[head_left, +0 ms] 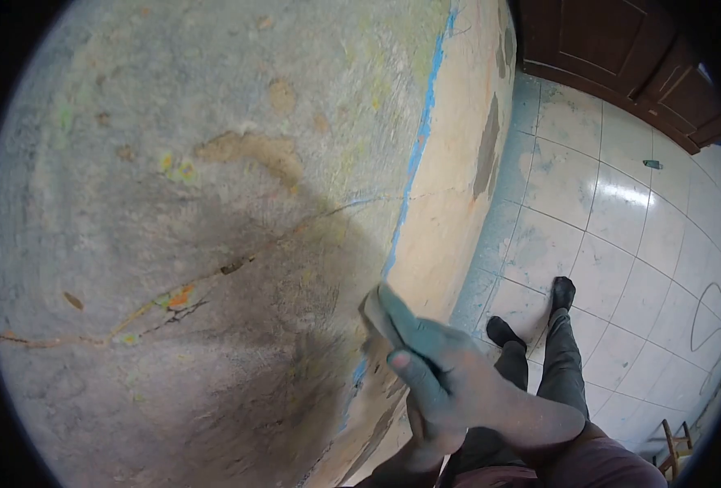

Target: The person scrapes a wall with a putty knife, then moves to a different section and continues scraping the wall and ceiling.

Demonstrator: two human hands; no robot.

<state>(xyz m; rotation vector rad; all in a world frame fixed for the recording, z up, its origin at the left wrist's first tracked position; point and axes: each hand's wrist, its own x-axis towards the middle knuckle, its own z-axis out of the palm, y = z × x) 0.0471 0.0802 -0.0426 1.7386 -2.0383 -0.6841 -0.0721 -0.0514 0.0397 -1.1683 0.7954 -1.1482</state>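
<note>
My right hand (438, 358) reaches in from the lower right, its fingers and thumb coated in blue-green dust. It is closed on a flat, pale grey pad (383, 321), which lies at or against the scraped wall (295, 268) beside the blue paint line. Whether the pad touches the wall is hard to tell. Below and partly behind the right hand is my left hand (438, 435); its fingers are hidden. The wall's larger face is rough grey with a long crack and brown patches, and a cream strip (434, 236) runs along its right side.
Dusty white floor tiles (621, 268) stretch out on the right, under my dark-socked feet (564, 293). Dark wooden doors (596, 41) stand at the top right. A small object (652, 164) and a thin cord (694, 325) lie on the floor. Wooden furniture (676, 443) is at the lower right.
</note>
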